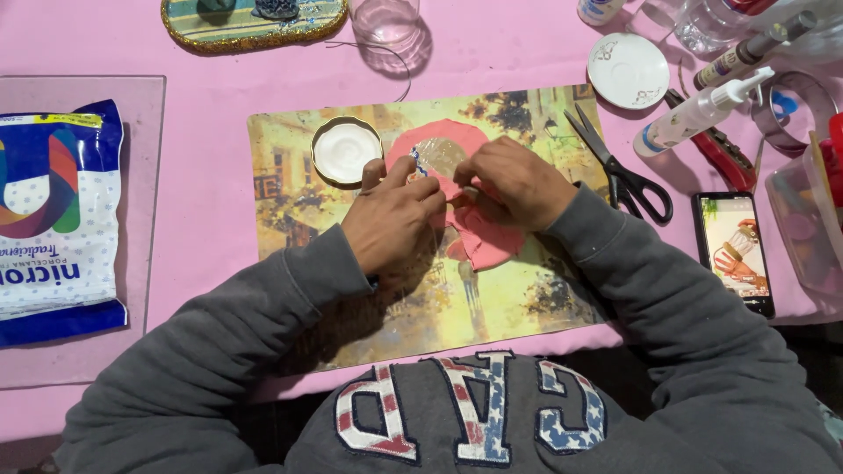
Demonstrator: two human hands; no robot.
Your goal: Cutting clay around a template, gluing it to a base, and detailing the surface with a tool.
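Both hands meet over a pink clay sheet (479, 241) lying at the middle of the picture mat (421, 307); the left hand (392, 215) presses fingers down on the sheet's edge, apparently to pin it, while the right hand (514, 183) pinches the clay closed between fingertips, seemingly folding it over a clear round object (439, 154) only partly visible beneath. A white lid (345, 151) sits on the mat's upper left; scissors (623, 171) lie at its right edge, within reach; a phone (736, 250) rests beyond the mat's right side.
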